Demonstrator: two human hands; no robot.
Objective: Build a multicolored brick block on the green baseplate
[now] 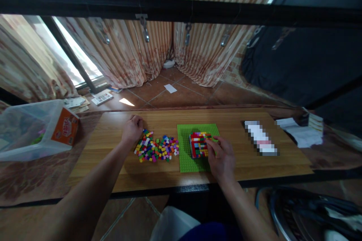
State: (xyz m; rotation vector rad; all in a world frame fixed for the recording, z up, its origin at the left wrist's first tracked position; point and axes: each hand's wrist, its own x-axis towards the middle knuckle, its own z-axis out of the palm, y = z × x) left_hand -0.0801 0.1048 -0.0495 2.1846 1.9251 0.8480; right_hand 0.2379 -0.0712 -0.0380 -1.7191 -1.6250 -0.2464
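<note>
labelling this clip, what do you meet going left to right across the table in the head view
clear plastic bin → left hand → pile of loose coloured bricks → green baseplate with the multicoloured brick block → right hand → white papers

Both arms outstretched (left hand (131, 129) curled)

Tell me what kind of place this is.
Probably a room in a home, used as a toy-brick building spot. Striped curtains hang to a tiled floor, and a wooden table carries a pile of small coloured bricks and a green baseplate.
</note>
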